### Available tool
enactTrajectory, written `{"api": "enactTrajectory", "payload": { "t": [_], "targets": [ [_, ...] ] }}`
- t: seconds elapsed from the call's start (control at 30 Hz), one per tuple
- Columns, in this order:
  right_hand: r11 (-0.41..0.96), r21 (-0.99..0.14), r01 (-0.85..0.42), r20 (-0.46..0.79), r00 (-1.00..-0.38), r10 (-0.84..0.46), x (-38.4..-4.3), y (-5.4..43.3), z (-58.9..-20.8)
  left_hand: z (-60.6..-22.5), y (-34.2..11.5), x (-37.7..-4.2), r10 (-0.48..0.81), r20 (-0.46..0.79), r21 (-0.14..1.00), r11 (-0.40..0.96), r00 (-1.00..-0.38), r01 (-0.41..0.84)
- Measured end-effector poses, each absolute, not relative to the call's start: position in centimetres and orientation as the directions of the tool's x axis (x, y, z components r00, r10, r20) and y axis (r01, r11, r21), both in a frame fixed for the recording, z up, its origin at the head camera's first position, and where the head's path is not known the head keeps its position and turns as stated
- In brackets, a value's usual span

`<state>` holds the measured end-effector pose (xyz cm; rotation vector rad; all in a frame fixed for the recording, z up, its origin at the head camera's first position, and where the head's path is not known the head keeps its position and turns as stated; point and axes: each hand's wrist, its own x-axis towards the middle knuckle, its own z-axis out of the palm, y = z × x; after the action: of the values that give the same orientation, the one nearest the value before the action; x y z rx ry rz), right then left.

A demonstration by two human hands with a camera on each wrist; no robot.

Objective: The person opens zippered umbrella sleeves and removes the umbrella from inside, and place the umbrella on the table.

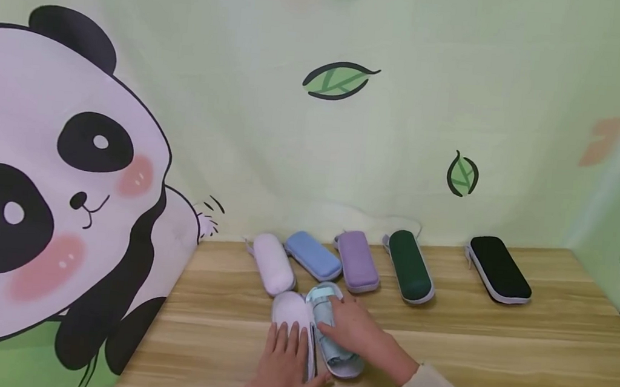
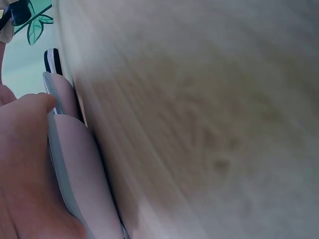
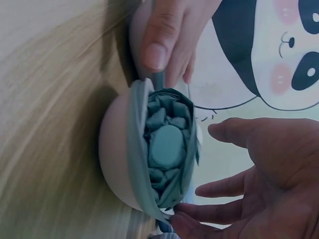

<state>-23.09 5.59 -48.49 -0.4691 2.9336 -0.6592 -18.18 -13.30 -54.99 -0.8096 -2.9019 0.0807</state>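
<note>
A pale pinkish-white zip case point(image 1: 290, 308) lies spread open on the table, its two halves side by side. In its right half sits a folded light-teal umbrella point(image 1: 333, 343), with the rounded handle end point(image 3: 167, 147) facing the right wrist camera. My left hand point(image 1: 286, 368) rests on the left half with straight fingers, the thumb reaching across to the near end of the right half. Over the umbrella, my right hand point(image 1: 359, 330) has its fingers spread; the fingertips are at the umbrella's far part and the case rim.
Behind the open case stands a row of closed cases: white point(image 1: 273, 265), blue point(image 1: 313, 256), purple point(image 1: 358, 262) and dark green point(image 1: 410, 267). Farther right lies a black case point(image 1: 499, 269). The wooden table point(image 1: 493, 366) ends at a printed panda backdrop point(image 1: 239, 121).
</note>
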Motion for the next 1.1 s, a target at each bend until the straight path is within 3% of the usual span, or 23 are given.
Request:
{"api": "enactTrajectory", "payload": {
  "t": [0.17,0.53,0.73,1.1],
  "targets": [
    [0.888,-0.376,-0.265,-0.058,-0.95,-0.308,-23.3,4.8,-49.1,-55.0,-13.4,-18.2,0.501,0.062,-0.057,0.865,-0.863,0.498],
    [0.895,-0.367,-0.255,-0.088,-0.948,-0.306,-23.8,4.3,-49.4,-55.8,-13.1,-18.2,0.491,0.105,-0.048,0.871,-0.865,0.489],
    [0.86,-0.444,-0.252,-0.096,-0.941,-0.326,-24.4,5.1,-49.0,-55.4,-12.8,-18.5,0.474,0.055,-0.055,0.88,-0.879,0.471],
    [0.703,-0.693,-0.16,-0.115,-0.938,-0.327,-24.9,7.3,-49.3,-55.2,-12.2,-18.7,0.443,-0.043,-0.102,0.89,-0.896,0.445]
  ]
}}
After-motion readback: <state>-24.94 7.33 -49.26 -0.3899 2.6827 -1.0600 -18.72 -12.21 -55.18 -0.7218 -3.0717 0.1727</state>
